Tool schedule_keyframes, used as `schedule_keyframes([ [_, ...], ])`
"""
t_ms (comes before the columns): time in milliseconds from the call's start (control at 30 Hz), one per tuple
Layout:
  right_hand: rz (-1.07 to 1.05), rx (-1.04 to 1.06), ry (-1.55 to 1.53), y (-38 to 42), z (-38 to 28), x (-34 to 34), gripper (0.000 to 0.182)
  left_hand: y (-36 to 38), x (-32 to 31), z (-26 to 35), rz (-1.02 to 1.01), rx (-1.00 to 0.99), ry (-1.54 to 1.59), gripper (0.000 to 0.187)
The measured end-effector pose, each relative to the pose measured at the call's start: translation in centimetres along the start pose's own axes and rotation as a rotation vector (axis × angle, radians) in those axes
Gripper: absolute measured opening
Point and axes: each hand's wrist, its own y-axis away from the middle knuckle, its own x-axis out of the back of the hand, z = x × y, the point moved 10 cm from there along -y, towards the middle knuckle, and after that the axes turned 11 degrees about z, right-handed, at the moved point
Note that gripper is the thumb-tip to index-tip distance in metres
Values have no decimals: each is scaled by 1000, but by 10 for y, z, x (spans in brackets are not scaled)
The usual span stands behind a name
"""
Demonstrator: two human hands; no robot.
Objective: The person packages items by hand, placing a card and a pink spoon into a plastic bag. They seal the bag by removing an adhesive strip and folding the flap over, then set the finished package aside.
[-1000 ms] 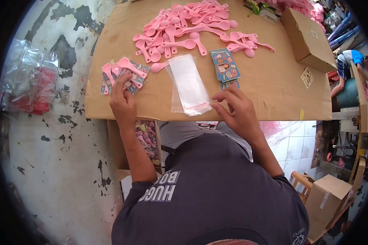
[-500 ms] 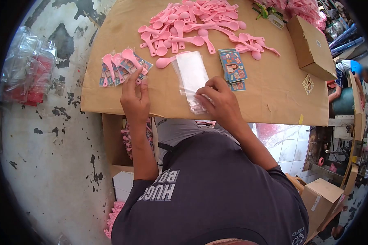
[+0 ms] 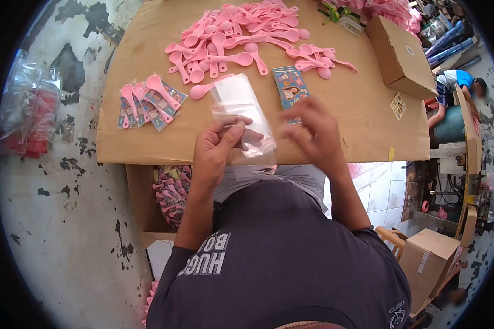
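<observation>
My left hand [image 3: 218,147] is closed, pinching a clear plastic bag [image 3: 247,143] between thumb and fingers. Beneath it lies a stack of clear plastic bags [image 3: 236,90] on the cardboard-covered table. My right hand [image 3: 317,134] is blurred, its thumb and fingers apart with nothing seen between them. It hovers at the near end of a stack of blue printed cards [image 3: 291,86]. Left of the bags, several packed pink spoons with cards [image 3: 148,101] overlap one another. A single pink spoon [image 3: 203,89] touches the bag stack.
A large heap of pink spoons [image 3: 230,33] covers the far part of the table [image 3: 175,142]. A cardboard box [image 3: 403,57] stands at the right, near a small printed sheet [image 3: 396,106]. Below the table edge, a box holds packed spoons [image 3: 173,194]. Another person [image 3: 455,88] is at far right.
My left hand has left the packed spoons and moved right, and now holds a bag. My right hand has let go of the bag stack and shifted right toward the cards.
</observation>
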Motion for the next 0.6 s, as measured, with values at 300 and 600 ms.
schedule_keyframes([
  [300, 269, -558, 366, 5, 106, 42, 44, 4, -16, 15, 122, -22, 414, 42],
  [600, 449, -387, 248, 6, 97, 61, 24, -1, -10, 1, 155, -37, 364, 20],
])
